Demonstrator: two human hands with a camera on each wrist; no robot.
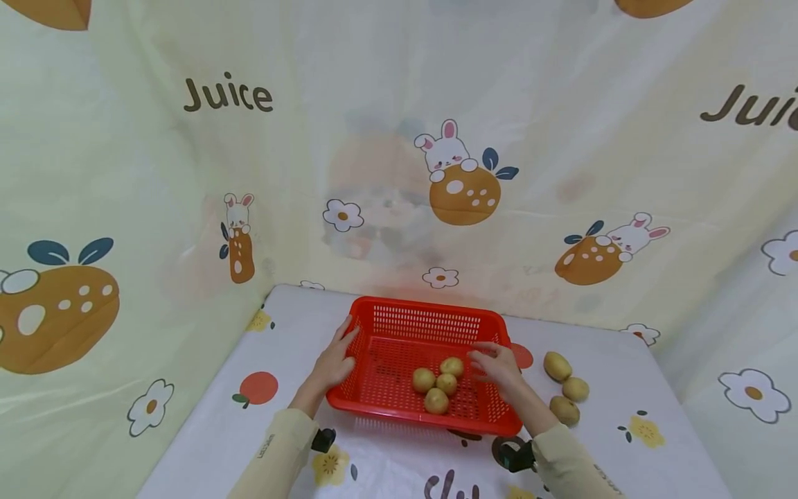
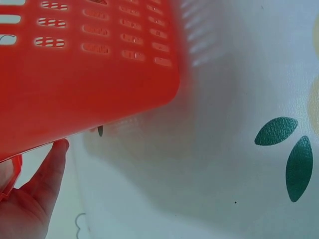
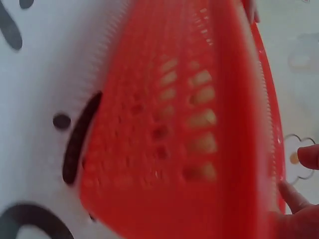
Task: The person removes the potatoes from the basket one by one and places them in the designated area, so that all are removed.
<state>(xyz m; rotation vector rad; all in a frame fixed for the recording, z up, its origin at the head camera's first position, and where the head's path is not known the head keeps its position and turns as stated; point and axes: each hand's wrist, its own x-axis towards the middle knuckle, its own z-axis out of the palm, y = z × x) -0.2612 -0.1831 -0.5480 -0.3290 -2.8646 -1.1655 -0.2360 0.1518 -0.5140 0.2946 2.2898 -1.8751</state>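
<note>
A red plastic basket [image 1: 399, 353] with slotted walls stands on the table. Several potatoes [image 1: 436, 401] lie together on its floor, right of the middle. My left hand [image 1: 333, 364] holds the basket's left rim, its thumb on the inner side; in the left wrist view, a finger [image 2: 50, 169] touches the rim. Over the basket's right end is my right hand [image 1: 497, 367], fingers loosely bent and apart, with no potato seen in them. In the right wrist view, the thumb [image 3: 310, 157] shows beyond the rim, and the basket wall hides part of the hand.
Three potatoes [image 1: 566, 410] lie on the table just right of the basket. The table wears a white printed cloth [image 1: 206, 430]. Behind and beside it hang printed curtains [image 1: 299, 138] close to the basket's far side.
</note>
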